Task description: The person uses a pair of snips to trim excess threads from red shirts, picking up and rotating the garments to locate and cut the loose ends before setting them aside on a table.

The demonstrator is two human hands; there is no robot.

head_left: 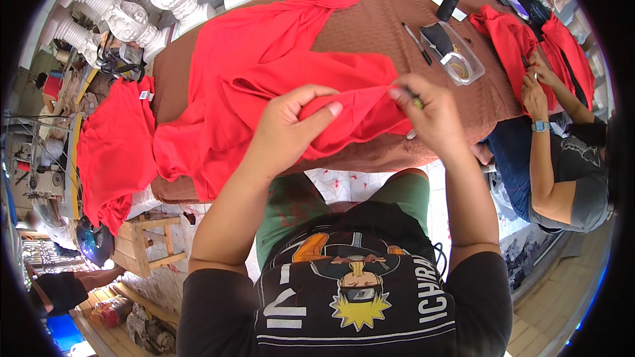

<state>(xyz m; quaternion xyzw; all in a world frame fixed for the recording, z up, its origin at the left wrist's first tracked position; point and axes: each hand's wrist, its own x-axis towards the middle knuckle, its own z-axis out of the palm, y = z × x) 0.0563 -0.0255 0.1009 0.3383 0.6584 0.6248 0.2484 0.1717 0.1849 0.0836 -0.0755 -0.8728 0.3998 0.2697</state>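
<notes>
A fold of red garment [264, 73] is held up at the near edge of the brown-covered surface [370, 20], the rest of the cloth being spread back across the surface toward its far edge and draped over its left end. The left hand [291, 125] is closed on the fold, thumb on top and fingers tucked beneath the cloth, where they are hidden. The right hand [426, 112] is curled tight at the fold's right end, pinching the fabric; a small item glimpsed between its fingers is too small to make out. Both forearms are raised from the lower edge, elbows bent, above green shorts and a black printed shirt. Toward the far right corner lie a clear plastic tray [460, 56], a black thread spool [450, 3] and a pen [417, 41]. At the right edge, another person's hands [536, 86] are seen working on a second red garment [512, 39], the body cut off by the frame. More red cloth [116, 145] hangs beyond the left end.
</notes>
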